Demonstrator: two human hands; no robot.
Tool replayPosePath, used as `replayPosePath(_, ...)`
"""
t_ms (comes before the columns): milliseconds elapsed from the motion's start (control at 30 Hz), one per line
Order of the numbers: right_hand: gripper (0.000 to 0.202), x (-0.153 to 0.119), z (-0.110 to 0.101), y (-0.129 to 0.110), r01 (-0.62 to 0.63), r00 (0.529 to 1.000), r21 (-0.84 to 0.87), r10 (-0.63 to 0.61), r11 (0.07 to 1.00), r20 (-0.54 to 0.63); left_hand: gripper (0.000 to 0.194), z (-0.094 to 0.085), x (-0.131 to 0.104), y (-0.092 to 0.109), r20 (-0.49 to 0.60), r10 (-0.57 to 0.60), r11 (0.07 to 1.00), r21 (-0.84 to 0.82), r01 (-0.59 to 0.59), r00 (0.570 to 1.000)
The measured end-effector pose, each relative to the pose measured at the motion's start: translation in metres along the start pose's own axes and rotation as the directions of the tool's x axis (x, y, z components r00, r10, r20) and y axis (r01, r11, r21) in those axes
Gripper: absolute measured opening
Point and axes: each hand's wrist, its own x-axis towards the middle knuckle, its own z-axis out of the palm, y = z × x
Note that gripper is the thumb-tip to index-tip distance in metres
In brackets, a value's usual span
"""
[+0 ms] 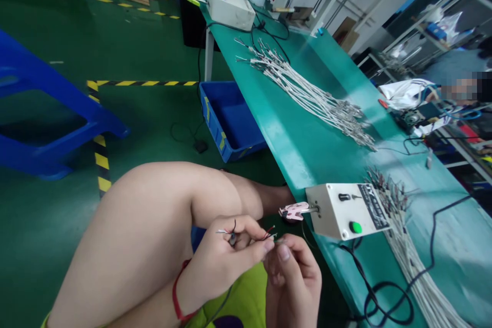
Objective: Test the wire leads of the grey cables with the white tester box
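Observation:
Low in the middle of the head view, my left hand (226,251) pinches a cable end with thin red, black and white wires (268,234) fanning out past its fingertips. More loose wire ends (226,231) stick up between its fingers. Close against it on the right, my right hand (294,271) has its thumb and forefinger pressed together at the wire tips; what lies between them is too small to make out. A white box (334,215) with a green button and a pinkish clip on a rod (295,211) stands at the table edge just above my right hand.
The green table (277,128) carries two bundles of white cables (307,95), (418,271), a second white box (230,7) and black cords. A blue bin (230,123) sits on the floor beside it. A blue stool (57,113) stands left. Another person (453,72) is at the far right.

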Motion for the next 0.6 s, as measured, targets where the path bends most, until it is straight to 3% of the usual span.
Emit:
replayPosePath(267,0.017,-0.002,-0.002,0.002,-0.056,0.998,0.055,0.055,0.997,0.010,0.021,0.001,0.002,0.000,-0.011,-0.018,1.000,-0.024,0.018,1.000)
replayPosePath(500,0.030,0.006,0.007,-0.010,-0.338,0.941,0.182,0.327,0.923,0.092,0.038,-0.002,0.004,0.002,0.158,-0.048,0.989,-0.130,0.069,0.986)
replayPosePath(600,0.030,0.009,0.002,-0.009,-0.288,0.958,0.075,0.287,0.955,0.018,0.037,-0.002,0.006,0.003,0.158,-0.053,0.992,-0.107,0.070,0.986)
